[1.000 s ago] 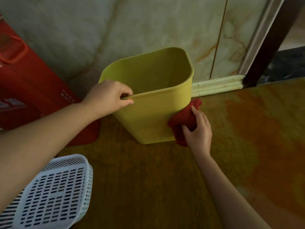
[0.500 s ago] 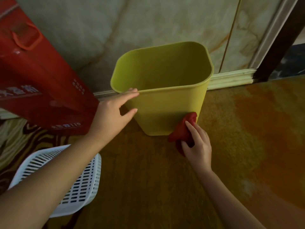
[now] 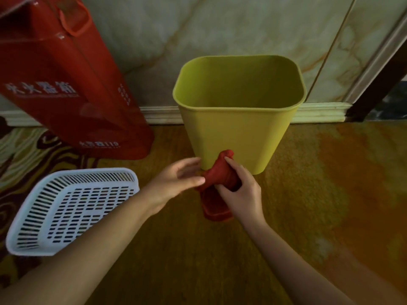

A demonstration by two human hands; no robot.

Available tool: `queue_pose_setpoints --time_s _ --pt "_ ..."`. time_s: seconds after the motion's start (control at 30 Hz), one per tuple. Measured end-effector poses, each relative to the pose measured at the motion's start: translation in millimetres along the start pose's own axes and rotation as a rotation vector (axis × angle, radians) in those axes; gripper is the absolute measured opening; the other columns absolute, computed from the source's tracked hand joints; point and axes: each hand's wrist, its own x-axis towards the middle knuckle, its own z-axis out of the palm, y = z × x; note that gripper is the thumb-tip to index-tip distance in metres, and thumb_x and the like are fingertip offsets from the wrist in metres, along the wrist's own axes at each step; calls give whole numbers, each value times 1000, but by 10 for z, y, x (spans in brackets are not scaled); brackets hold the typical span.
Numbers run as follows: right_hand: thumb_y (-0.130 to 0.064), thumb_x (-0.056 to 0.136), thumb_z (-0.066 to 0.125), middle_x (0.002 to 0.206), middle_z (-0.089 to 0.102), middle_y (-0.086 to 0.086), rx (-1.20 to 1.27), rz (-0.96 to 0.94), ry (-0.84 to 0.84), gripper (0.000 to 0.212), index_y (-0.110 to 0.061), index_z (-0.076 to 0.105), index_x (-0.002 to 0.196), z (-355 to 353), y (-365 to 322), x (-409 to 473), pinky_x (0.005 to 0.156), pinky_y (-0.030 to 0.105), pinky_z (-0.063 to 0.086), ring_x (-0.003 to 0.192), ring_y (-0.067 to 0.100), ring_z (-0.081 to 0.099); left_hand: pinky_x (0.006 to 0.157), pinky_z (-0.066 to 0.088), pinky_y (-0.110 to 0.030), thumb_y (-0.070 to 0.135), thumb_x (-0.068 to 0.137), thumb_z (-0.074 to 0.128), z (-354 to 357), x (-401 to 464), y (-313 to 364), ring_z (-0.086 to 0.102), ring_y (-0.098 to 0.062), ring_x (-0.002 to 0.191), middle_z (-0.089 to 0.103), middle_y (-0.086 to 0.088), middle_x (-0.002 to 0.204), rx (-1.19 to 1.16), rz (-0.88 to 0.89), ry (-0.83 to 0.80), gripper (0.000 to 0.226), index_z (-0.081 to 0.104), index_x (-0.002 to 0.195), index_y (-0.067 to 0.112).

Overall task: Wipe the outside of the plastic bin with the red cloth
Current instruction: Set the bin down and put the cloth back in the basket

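At nine o'clock we see a white slatted basket (image 3: 72, 208) on the floor, a red bag (image 3: 66, 80) behind it at ten. Our left hand (image 3: 176, 179), grip released, touches the red cloth (image 3: 220, 172) with its fingertips. Our right hand (image 3: 240, 192) grasps that cloth against the lower front of the plastic bin (image 3: 237, 130), upright at twelve o'clock.

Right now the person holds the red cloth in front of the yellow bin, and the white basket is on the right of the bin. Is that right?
Not quite. The head view shows the white basket on the left of the yellow bin, not the right. The rest holds: the right hand grips the red cloth in front of the bin, with the left hand touching it too.
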Motion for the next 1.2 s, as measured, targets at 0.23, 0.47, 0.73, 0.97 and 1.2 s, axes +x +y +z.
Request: queue_pose_setpoints --time_s 0.23,0.47,0.73,0.97,1.2 --pt "-14 74 70 130 49 -10 82 -1 -435 72 -35 39 135 -23 -477 183 101 29 44 118 6 49 74 52 -27 16 72 70 -43 -76 -3 65 -14 84 68 -1 92 -76 -38 154 35 61 106 14" --pt "2 73 71 134 53 0 301 37 -558 61 -27 52 124 25 -917 357 100 25 45 122 10 50 59 55 -22 4 71 66 -615 -267 187 69 -8 68 75 6 70 -247 -19 71 24 64 89 20" --pt "6 69 73 85 61 -15 207 -81 -624 41 -29 64 88 759 -1506 584 84 13 45 84 -6 57 79 56 -39 9 52 72 -1596 -718 309 67 -20 94 71 -5 102 -182 -52 52 55 62 105 16" --pt "11 70 69 96 66 9 183 -38 -739 34 -8 65 98 1753 -1701 551 90 27 47 86 10 60 68 56 -28 11 55 75 -2449 -1007 -356 69 -15 91 75 3 93 -269 -77 181 44 67 97 22" --pt "-2 70 74 94 66 4 86 56 -764 33 -26 67 92 2650 -1373 364 73 15 48 89 12 61 68 56 -25 5 71 69 -2899 -1114 -1265 69 -15 90 76 5 87 -433 -153 357 35 64 101 21"
